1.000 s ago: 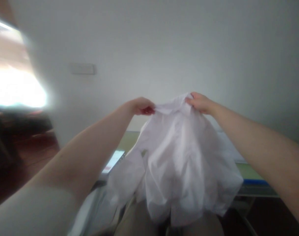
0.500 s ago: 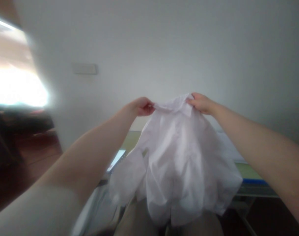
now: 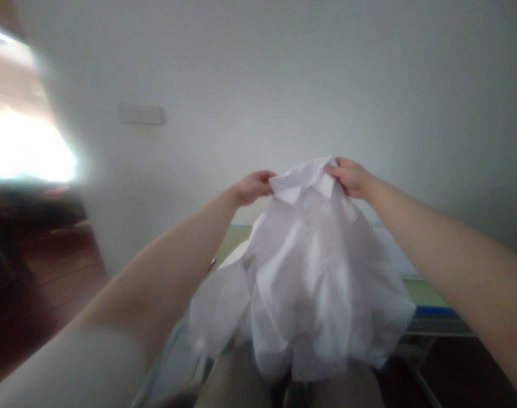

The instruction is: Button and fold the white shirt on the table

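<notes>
A white collared shirt [image 3: 304, 266] hangs in front of me, raised by its collar [image 3: 303, 177]. My left hand [image 3: 256, 187] is closed, pinching the collar's left end. At the other end, my right hand [image 3: 349, 177] grips the collar between thumb and fingers. The body of the shirt drops in loose folds over the desk's near side and down above my legs [image 3: 236, 377]. One short sleeve [image 3: 219, 309] dangles at the left. Much of the desk behind is hidden by the cloth.
Beyond the shirt is a green-topped desk [image 3: 428, 293] with a blue edge. White cloth or paper [image 3: 392, 246] lies on it at right. A pale wall [image 3: 283, 73] rises behind, carrying a switch plate [image 3: 140, 114]. At far left a bright opening [image 3: 24, 141] shows a reddish floor.
My left hand has shifted slightly right, and the collar now stands up more with both points showing. The phone-like object by my left forearm is now almost covered.
</notes>
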Tool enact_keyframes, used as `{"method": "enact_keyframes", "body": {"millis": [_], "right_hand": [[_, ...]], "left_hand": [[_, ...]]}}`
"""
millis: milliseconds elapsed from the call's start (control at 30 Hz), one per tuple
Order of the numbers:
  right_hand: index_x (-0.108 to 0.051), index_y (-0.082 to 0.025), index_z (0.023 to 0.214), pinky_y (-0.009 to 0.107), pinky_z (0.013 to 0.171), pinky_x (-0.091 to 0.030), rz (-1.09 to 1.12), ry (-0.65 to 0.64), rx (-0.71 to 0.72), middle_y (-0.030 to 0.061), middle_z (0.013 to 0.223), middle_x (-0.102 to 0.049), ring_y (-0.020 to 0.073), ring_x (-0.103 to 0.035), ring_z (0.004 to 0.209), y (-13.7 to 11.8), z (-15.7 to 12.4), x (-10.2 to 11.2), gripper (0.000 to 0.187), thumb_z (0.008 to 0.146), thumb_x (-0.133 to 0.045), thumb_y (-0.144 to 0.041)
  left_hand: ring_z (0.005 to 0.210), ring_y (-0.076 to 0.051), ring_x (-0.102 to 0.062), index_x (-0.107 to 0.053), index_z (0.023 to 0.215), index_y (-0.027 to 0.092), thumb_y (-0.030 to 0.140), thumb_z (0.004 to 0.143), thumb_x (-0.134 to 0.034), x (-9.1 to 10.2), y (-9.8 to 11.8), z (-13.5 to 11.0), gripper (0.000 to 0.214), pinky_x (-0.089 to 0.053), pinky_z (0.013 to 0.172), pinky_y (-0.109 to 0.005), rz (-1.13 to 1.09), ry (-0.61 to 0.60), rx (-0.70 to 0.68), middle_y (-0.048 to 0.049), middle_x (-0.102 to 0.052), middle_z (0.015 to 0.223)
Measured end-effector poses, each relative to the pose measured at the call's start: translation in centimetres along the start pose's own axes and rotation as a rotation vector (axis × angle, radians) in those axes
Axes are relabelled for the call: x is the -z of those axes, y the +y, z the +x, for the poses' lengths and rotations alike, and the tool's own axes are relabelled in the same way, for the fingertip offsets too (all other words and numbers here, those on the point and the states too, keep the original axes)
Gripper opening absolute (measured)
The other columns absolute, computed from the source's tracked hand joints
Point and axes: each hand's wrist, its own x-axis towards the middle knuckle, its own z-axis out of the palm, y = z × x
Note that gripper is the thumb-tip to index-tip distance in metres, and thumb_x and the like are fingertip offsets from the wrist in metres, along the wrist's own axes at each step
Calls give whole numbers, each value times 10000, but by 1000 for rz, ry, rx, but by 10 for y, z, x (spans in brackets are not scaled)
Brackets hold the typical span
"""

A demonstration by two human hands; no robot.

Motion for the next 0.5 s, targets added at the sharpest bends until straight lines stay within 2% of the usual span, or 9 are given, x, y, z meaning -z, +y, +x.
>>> {"method": "enact_keyframes", "body": {"millis": [133, 200, 267, 333, 433, 500], "right_hand": [[-540, -206, 952, 307, 674, -528, 0, 43, -1, 12, 786, -613, 140, -585, 679, 0, 1, -1, 148, 818, -602, -207], [-537, -207, 951, 302, 662, -526, 5, 81, 4, 8, 768, -605, 140, -581, 667, -1, 3, -1, 135, 824, -581, -193], [-530, -211, 946, 303, 667, -528, -5, 122, 18, 5, 756, -599, 141, -578, 663, -1, 5, 0, 125, 828, -568, -193], [-524, -214, 936, 306, 677, -531, -14, 162, 37, 6, 756, -596, 142, -577, 665, 0, 8, 3, 114, 830, -563, -199], [-518, -215, 919, 307, 669, -535, -8, 217, 55, 7, 759, -591, 143, -576, 659, 1, 13, 7, 106, 824, -563, -195], [-519, -213, 910, 309, 661, -535, -1, 236, 63, 9, 762, -589, 142, -574, 649, 2, 15, 10, 99, 823, -561, -192]], "left_hand": [[876, -170, -636, -665, 952, 147, 76, 497, -790, -11, -1, 3, 477, -492, 819, -299, 306, -67, -154, -77, -686, 1009], [877, -182, -634, -673, 935, 150, 137, 518, -803, -21, -2, 5, 436, -496, 809, -303, 423, -68, -197, -78, -684, 992], [874, -188, -629, -674, 883, 147, 181, 566, -789, -31, -5, 6, 339, -498, 803, -301, 507, -38, -241, -79, -680, 935], [889, -190, -623, -659, 902, 153, 185, 614, -755, -41, -8, 6, 305, -499, 804, -302, 541, 42, -301, -87, -667, 947], [1063, -219, -578, -616, 1083, 195, 118, 645, -688, -55, -9, 3, 451, -480, 885, -339, 555, 176, -468, -123, -570, 1232], [1236, -259, -469, -633, 1088, 208, 66, 651, -622, -61, -6, 0, 460, -407, 1004, -398, 643, 160, -588, -117, -440, 1401]]}}
